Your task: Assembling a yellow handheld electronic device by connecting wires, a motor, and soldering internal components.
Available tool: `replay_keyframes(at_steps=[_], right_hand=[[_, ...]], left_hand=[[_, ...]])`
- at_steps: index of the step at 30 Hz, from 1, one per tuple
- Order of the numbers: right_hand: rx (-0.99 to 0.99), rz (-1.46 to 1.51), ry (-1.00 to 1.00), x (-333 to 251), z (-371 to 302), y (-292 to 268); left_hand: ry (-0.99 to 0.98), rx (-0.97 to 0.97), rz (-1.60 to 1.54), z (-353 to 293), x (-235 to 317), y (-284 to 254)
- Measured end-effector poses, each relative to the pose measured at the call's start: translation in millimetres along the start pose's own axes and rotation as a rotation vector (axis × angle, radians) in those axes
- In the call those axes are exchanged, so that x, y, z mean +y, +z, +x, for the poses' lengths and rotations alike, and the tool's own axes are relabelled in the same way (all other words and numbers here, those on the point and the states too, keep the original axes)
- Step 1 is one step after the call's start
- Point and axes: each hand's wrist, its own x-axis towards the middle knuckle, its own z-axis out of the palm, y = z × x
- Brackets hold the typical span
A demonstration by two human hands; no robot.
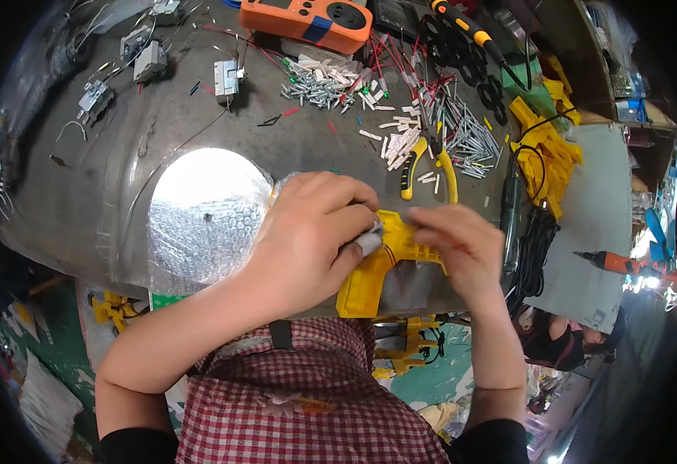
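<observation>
A yellow plastic housing (pixel 363 288), open on its upper face, lies at the table's front edge between my hands. My left hand (pixel 307 224) is closed, thumb and fingers pinching a small grey-white part (pixel 369 243) at the housing's left side. Those fingers partly cover the part, so its exact kind does not show. Over the housing's right arm hovers my right hand (pixel 466 243), its fingers bent and smeared by motion. A bit of red shows by its fingers; whether it grips anything is unclear. Thin dark wire runs near the middle of the housing.
Left of my hands lies a round silver bubble-wrap pad (pixel 203 232). Beyond are yellow-handled pliers (pixel 409 168), piled metal pins (pixel 466 138), an orange meter (pixel 307 23) and grey switch-like blocks (pixel 228 80). Yellow pieces (pixel 543 158) and a corded black tool (pixel 512 220) lie right.
</observation>
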Motion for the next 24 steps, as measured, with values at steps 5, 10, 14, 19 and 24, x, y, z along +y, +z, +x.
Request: replay_keyframes(at_steps=[5, 10, 14, 19, 24], right_hand=[[0.254, 0.265, 0.111, -3.3, 4.1, 4.6], [0.182, 0.182, 0.256, -7.9, 0.1, 16.8], [0.213, -0.027, 0.025, -0.9, -3.0, 24.4], [0.203, -0.173, -0.092, -7.7, -1.0, 31.4], [0.201, -0.057, -0.009, -3.0, -4.8, 30.7]], left_hand=[[0.0, 0.016, -0.044, -0.7, -2.2, -1.6], [-0.01, 0.044, -0.07, -0.5, -3.5, 0.7], [-0.031, 0.025, -0.061, -0.7, -1.8, 0.2], [-0.02, 0.026, -0.07, -1.0, -3.2, -0.3], [-0.038, -0.003, -0.077, -0.5, -3.8, -1.7]])
